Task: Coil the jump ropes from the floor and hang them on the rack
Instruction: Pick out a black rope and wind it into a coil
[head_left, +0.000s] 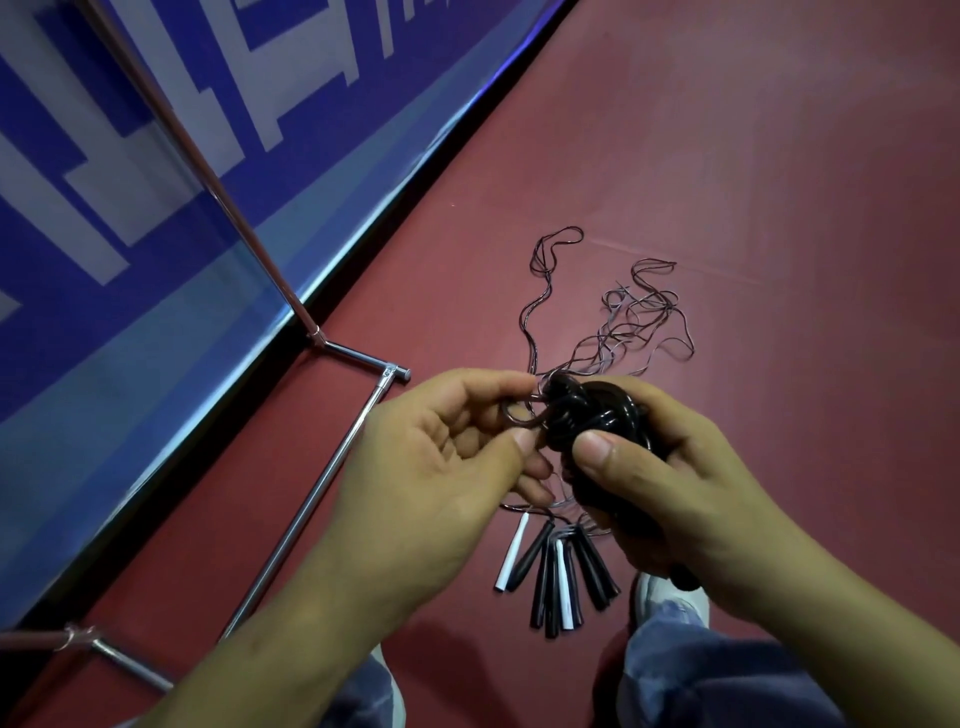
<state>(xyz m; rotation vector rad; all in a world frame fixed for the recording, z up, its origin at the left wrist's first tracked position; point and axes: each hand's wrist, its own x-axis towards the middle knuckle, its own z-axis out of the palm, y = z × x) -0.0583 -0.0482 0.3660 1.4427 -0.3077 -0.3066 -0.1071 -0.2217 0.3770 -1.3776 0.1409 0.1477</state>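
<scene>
Two hands busy: right hand (675, 499) wrapped round a black coiled bundle (597, 410), left hand (447, 467) pinching a thin strand (522, 423) beside it. Loose jump ropes (623, 322) lie tangled on the red floor (779, 208), handles (558, 577) bunched near the shoe (670, 597), chrome rack (306, 506) off left.

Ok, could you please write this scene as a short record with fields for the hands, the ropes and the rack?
left hand: pinches a strand at the coil's edge
right hand: grips the black coil
loose ropes: tangled on the red floor
handles: black and white, lying together
rack: metal frame at left, beside the blue banner
</scene>
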